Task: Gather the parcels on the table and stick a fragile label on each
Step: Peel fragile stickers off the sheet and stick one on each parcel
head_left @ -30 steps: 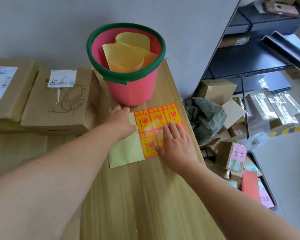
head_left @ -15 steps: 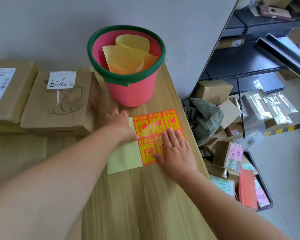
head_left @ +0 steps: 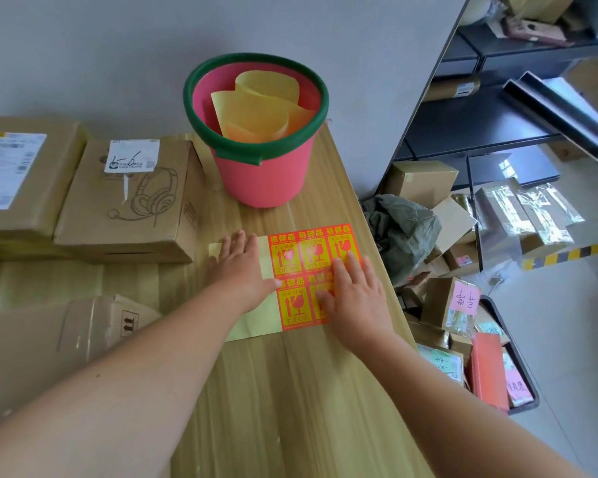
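Orange label sheet [head_left: 310, 254] under both hands [head_left: 244, 270] [head_left: 358, 300]

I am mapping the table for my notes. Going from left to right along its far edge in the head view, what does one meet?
Waybill box → headset box → bucket.

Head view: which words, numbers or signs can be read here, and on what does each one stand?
"易碎品" and "小心轻放" on the fragile stickers; bottom line blurred.
Perhaps "6-6", handwritten: white label on the headset box.
Too small: shipping label on the left parcel.
Unclear handwriting: pink note on a floor box.
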The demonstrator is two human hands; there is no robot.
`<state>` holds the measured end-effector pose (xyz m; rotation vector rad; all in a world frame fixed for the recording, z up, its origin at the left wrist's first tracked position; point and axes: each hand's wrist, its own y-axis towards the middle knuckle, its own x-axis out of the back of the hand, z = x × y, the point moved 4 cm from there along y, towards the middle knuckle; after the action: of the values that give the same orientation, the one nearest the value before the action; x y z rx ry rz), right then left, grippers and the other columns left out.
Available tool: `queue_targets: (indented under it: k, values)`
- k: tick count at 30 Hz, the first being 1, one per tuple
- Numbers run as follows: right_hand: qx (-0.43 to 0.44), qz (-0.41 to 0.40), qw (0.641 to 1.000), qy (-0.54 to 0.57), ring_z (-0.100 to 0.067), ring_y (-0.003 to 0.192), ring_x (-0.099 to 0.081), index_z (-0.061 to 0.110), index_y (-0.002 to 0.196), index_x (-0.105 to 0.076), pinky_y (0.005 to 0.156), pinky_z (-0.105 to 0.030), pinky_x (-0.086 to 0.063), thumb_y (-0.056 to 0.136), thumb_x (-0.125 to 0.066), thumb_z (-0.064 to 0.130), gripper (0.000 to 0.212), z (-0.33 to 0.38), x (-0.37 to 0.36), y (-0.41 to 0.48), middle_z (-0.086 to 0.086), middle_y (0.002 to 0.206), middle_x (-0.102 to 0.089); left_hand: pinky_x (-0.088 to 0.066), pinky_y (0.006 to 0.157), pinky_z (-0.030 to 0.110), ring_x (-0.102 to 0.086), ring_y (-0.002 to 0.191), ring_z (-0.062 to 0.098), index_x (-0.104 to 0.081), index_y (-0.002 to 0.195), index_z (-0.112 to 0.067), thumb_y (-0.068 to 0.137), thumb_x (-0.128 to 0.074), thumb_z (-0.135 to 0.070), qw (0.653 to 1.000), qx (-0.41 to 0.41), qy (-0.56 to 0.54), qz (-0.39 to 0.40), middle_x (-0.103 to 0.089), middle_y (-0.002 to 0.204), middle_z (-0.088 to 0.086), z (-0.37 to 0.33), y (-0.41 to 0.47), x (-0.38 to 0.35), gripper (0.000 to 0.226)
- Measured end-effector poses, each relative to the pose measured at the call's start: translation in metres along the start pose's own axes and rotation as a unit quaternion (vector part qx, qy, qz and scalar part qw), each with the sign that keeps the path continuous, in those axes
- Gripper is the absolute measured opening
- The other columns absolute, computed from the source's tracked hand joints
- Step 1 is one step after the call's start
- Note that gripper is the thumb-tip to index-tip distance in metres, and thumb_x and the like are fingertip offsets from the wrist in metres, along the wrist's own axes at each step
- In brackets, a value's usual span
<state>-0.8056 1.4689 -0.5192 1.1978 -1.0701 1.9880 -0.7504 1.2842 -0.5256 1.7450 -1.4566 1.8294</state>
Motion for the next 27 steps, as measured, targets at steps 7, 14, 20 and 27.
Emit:
queue_targets:
  k: [7, 14, 20, 27]
  values:
    - [-0.025, 0.013, 1.0, 0.0, -0.028, 0.146, 0.015, 0.014, 0.153, 0.001, 0.12, -0.039, 0.004, 0.098, -0.03, 0.054, 0.075, 0.002, -0.01, -0.007, -0.013, 0.16, 0.011, 0.0, 0.119, 0.044, 0.017, 0.146, 0.023, 0.012, 0.15, -0.012, 0.08, -0.055, -0.067, 1.0, -0.006, -0.016, -0.003, 0.019, 0.158, 0.008, -0.005, -0.016, -0.014, 0.112]
    - [0.005, 0.024, 1.0, -0.015, -0.023, 0.146, 0.018, 0.015, 0.154, 0.002, 0.12, -0.038, 0.004, 0.099, -0.031, 0.053, 0.074, 0.005, -0.014, -0.014, -0.006, 0.16, 0.013, -0.03, 0.111, 0.038, -0.032, 0.139, 0.026, -0.022, 0.149, -0.015, 0.086, -0.065, -0.034, 0.986, -0.023, -0.121, -0.115, -0.035, 0.151, 0.006, -0.005, -0.023, 0.004, 0.079]
    - [0.007, 0.033, 0.999, -0.005, -0.022, 0.147, 0.014, 0.016, 0.154, 0.001, 0.119, -0.037, 0.003, 0.097, -0.038, 0.051, 0.077, 0.004, -0.009, -0.019, -0.003, 0.161, 0.009, -0.054, 0.078, 0.046, -0.066, 0.082, 0.03, -0.057, 0.093, -0.015, 0.079, -0.064, -0.021, 0.944, 0.03, -0.318, -0.078, -0.069, 0.088, 0.007, -0.004, -0.032, 0.022, 0.017]
    - [0.05, -0.069, 0.992, 0.092, -0.022, 0.148, -0.008, 0.019, 0.151, -0.023, 0.12, -0.038, -0.01, 0.097, -0.048, 0.038, 0.063, 0.032, 0.041, -0.033, -0.002, 0.16, -0.017, -0.042, 0.066, 0.024, -0.058, 0.071, 0.018, -0.06, 0.082, -0.013, 0.088, -0.064, -0.013, 0.89, -0.004, -0.454, 0.047, -0.066, 0.081, 0.007, -0.014, -0.064, 0.055, 0.008]
